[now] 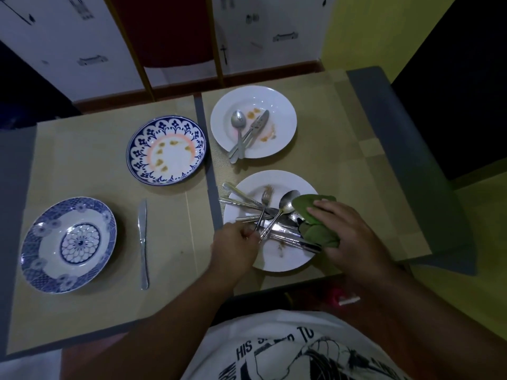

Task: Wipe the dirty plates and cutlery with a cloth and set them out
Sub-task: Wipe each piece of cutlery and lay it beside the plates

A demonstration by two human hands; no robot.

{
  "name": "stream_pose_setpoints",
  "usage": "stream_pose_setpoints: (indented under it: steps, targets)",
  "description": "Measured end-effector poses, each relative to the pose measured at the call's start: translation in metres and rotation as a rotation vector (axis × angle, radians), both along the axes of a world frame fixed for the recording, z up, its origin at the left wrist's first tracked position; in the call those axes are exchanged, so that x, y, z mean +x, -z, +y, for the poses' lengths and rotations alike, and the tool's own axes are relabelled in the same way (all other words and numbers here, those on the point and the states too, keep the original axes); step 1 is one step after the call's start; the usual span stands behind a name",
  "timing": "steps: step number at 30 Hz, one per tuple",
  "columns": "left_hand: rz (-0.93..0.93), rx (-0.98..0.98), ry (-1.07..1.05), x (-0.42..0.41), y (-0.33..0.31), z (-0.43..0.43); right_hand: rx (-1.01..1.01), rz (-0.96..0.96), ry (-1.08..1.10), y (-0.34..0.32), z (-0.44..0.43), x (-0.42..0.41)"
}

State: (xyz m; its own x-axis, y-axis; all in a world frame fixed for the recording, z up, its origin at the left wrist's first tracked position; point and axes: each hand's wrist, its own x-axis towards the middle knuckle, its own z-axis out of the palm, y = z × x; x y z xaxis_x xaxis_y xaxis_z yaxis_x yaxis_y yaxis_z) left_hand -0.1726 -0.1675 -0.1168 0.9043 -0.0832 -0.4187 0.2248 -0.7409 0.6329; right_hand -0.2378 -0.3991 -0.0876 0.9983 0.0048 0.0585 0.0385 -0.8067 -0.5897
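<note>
Head view, dim light. Near white plate (274,263) sits lower centre-right of the frame on a tan placemat (370,193), smeared with brown residue and loaded with a cutlery pile (277,227) of crossed pieces, including a spoon (288,198) and a fork (265,197). Left hand (235,241) is at the plate's left edge, fingers curled, pinching thin handle ends from the pile; looks like the fork or spoon handle, but the tangle makes it hard to tell which. Right hand (344,229) is over the plate's right side, fingers lying on and curled around a bunched green cloth (315,233) that rests against the right end of the pile. Far white plate (284,111) is upper centre-right, with orange-brown stains, carrying a second spoon (237,119) and a table knife (258,124) leaning together. Blue-rimmed floral plate (136,149) is at centre, left of the far plate, with yellowish spots on its middle. Blue-and-white plate (30,242) is lower left and looks clean. A lone knife (143,242) lies straight on the left placemat (82,160), just right of that plate and apart from it. Grey desk (397,127) shows at the mat edges. White printed shirt (274,349) at bottom of frame.
</note>
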Motion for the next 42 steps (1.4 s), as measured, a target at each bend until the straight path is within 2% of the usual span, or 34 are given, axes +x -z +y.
stream_pose_setpoints:
  steps: [5,9,12,15,20,25,29,33,37,42]
  targets:
    - [0.236,-0.397,-0.272,-0.004,-0.015,0.006,-0.001,-0.063,-0.031,-0.006,0.017,0.010]
    - [0.431,-0.635,-0.322,-0.002,-0.032,0.004,-0.006,-0.110,-0.129,-0.014,0.041,0.024]
    - [0.542,-0.801,-0.360,0.001,-0.038,0.005,-0.023,-0.084,-0.291,-0.016,0.057,0.028]
    - [0.530,-0.779,-0.294,0.000,-0.041,0.016,-0.038,-0.030,-0.406,-0.014,0.063,0.032]
    - [0.512,-0.735,-0.259,-0.002,-0.041,0.034,0.003,0.032,-0.255,-0.014,0.065,0.045]
    - [0.556,-0.761,-0.252,-0.003,-0.036,0.041,-0.035,-0.040,-0.349,-0.008,0.074,0.023]
    - [0.563,-0.775,-0.217,-0.010,-0.031,0.052,-0.071,0.047,-0.209,-0.001,0.056,0.043]
    - [0.683,-0.878,-0.290,-0.005,-0.030,0.061,-0.140,0.009,-0.196,-0.001,0.050,0.058]
    - [0.779,-0.803,-0.324,0.007,-0.030,0.061,-0.145,-0.042,-0.179,-0.005,0.053,0.059]
    - [0.892,-0.789,-0.506,0.013,-0.034,0.055,-0.143,-0.026,-0.214,-0.008,0.062,0.053]
